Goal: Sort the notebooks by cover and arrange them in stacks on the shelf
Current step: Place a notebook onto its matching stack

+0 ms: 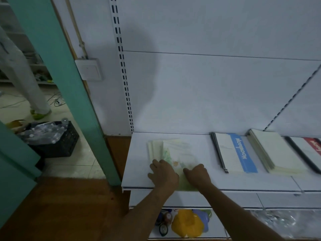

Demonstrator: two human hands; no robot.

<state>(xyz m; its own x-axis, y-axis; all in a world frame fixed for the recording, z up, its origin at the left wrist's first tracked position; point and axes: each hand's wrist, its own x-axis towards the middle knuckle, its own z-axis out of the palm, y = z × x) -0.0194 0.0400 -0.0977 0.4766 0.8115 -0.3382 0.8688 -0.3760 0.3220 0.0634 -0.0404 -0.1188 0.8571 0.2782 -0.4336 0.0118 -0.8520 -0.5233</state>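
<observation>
Four groups of notebooks lie on the white shelf [139, 171]: a pale green-patterned stack [173, 150] near its left edge, a blue-banded stack [234, 152], a cream stack [276, 153], and a red-banded one [311, 148] cut off at the right. How many notebooks each stack holds cannot be counted — the edges blur together. Both hands rest on the front end of the green stack, by the shelf's front edge: the left hand [163, 173] lies with fingers spread flat over its left corner, the right hand [198, 173] presses flat-fingered just beside it, clenching nothing.
</observation>
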